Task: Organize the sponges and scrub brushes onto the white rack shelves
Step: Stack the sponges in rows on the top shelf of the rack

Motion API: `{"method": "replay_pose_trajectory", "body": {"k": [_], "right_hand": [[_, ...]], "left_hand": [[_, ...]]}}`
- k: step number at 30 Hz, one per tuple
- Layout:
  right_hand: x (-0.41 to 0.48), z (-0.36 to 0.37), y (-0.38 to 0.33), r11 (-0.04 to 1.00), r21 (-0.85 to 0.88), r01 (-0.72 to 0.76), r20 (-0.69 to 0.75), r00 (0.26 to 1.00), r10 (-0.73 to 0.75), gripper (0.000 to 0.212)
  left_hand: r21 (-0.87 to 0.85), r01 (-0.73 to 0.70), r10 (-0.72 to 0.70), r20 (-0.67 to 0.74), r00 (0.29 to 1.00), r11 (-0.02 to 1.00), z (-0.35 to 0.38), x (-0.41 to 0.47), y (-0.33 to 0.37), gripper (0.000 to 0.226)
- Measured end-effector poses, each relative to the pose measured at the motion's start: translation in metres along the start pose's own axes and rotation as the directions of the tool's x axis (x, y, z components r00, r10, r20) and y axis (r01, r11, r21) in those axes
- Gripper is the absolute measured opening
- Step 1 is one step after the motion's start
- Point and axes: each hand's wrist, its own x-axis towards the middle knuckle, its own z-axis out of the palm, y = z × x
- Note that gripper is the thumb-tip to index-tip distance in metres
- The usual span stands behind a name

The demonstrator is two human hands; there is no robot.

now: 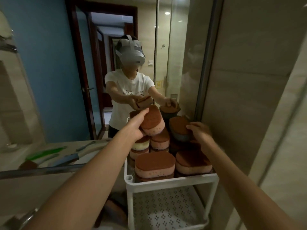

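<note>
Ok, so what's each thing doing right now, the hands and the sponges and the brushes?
left hand: grips the pink sponge.
pink sponge: lifted, tilted above the pile.
right hand: grips the grey sponge.
grey sponge: tilted, at the pile's top.
other sponges: stacked on the top shelf.
scrub brushes: lying on the counter, not racked.

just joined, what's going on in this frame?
A person is stacking sponges on the top shelf of the white rack. The left hand grips a pink sponge with a brown scrub face, held over the pile. The right hand holds a grey-based sponge at the pile's back right. That shelf is already heaped with sponges. The scrub brushes lie on the counter to the left, not yet racked.
</note>
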Motion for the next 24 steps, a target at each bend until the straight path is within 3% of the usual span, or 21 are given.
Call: {"method": "replay_pose_trajectory", "body": {"k": [7, 14, 19, 24], "right_hand": [[0.008, 0.01, 0.01, 0.955, -0.273, 0.118, 0.078, 0.992, -0.1, 0.038], [0.011, 0.014, 0.014, 0.765, -0.59, 0.259, 0.137, 0.966, -0.221, 0.041], [0.001, 0.02, 0.018, 0.729, -0.563, 0.39, 0.252, 0.921, -0.298, 0.035], [-0.002, 0.019, 0.014, 0.672, -0.624, 0.399, 0.299, 0.917, -0.266, 0.033]], "left_hand": [[-0.056, 0.007, -0.004, 0.062, 0.998, 0.998, -0.012, 0.018, -0.01, 0.043], [-0.089, 0.018, -0.007, 0.121, 0.993, 0.996, -0.015, 0.019, -0.014, 0.04], [-0.119, 0.03, -0.015, 0.129, 0.991, 0.992, -0.014, 0.019, -0.015, 0.039], [-0.141, 0.055, -0.032, 0.159, 0.987, 0.988, -0.015, 0.02, -0.016, 0.038]]}}
